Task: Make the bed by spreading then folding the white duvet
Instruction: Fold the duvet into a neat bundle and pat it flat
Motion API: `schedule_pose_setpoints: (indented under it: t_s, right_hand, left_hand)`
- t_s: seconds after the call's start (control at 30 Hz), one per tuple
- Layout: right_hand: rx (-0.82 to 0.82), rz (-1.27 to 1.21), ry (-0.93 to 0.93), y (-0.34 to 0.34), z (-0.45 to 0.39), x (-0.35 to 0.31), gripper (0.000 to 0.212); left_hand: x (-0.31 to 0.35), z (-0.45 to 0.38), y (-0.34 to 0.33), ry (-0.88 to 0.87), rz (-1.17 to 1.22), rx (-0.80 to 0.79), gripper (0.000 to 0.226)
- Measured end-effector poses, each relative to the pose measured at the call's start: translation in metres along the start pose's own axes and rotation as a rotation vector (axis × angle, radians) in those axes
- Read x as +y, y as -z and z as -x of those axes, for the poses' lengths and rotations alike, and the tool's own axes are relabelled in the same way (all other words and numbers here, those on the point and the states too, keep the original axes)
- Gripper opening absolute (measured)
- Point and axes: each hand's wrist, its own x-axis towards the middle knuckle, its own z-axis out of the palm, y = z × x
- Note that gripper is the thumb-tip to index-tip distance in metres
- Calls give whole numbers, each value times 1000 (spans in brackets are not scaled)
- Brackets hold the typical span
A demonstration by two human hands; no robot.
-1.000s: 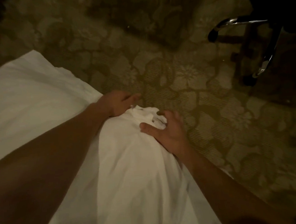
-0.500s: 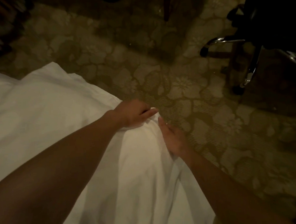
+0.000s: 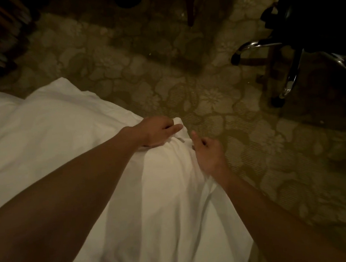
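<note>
Two hands are at one corner of the white duvet (image 3: 70, 134), near the middle of the frame, and the spreading step looks to be the one in hand. Your left hand (image 3: 157, 131) lies on top of the corner with its fingers curled over a small bunch of cloth, pinning or pinching it; whether it truly grips cannot be told from this angle. Your right hand (image 3: 209, 152) is beside the same corner at the duvet's right edge, fingers loosely spread and thumb up, closed on nothing that shows, its heel touching a fold of fabric. The duvet itself fills the left and lower part of the frame, draped over the bed with its edge running diagonally from the upper left down to the lower right, and long creases fall away beneath your right wrist. The patterned carpet (image 3: 217, 99) lies beyond that edge, and an office chair base (image 3: 286, 67) stands in the upper right, well apart from the cloth. The next move probably calls for a firm hold on the corner with both hands, then a pull outward so those creases flatten before any folding begins. Mind that the corner does not slip off toward the carpet.
</note>
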Motion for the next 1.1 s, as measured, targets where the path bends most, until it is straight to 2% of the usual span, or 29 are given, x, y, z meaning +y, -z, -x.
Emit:
schedule_pose_setpoints:
  t_s: [0.07, 0.17, 0.3, 0.43, 0.53, 0.63, 0.73, 0.83, 0.97, 1.03, 1.1]
  right_hand:
    - [-8, -26, -5, -3, -2, -3, 67]
    - [-50, -23, 14, -12, -5, -7, 54]
    - [-90, -31, 47, -19, -6, -13, 34]
    - [-63, -134, 41, -15, -7, -28, 43]
    - [-135, -163, 47, -9, -15, -40, 35]
    - [-162, -150, 33, -11, -23, -44, 54]
    - [-66, -153, 108, -13, -22, -44, 63]
    - [66, -17, 207, 4, -32, -41, 67]
    - [189, 138, 209, 33, -60, -22, 70]
    - [194, 293, 186, 33, -66, -4, 71]
    - [207, 431, 99, 25, -72, 16, 70]
  left_hand:
    - [-2, -1, 1, -47, 33, 42, 44]
    - [-2, 0, 4, -81, 89, 84, 41]
    - [1, -1, 15, -56, 257, 286, 38]
    - [8, -6, 29, -92, 265, 316, 38]
    - [12, -8, 38, -122, 270, 292, 38]
    - [13, -9, 41, -131, 251, 269, 38]
    - [15, -9, 42, -150, 158, 279, 37]
    - [27, -14, 47, -180, -23, 290, 36]
    - [40, -30, 43, -129, -304, 347, 46]
    - [35, -38, 32, -67, -327, 347, 45]
    - [20, -44, 18, -6, -234, 290, 43]
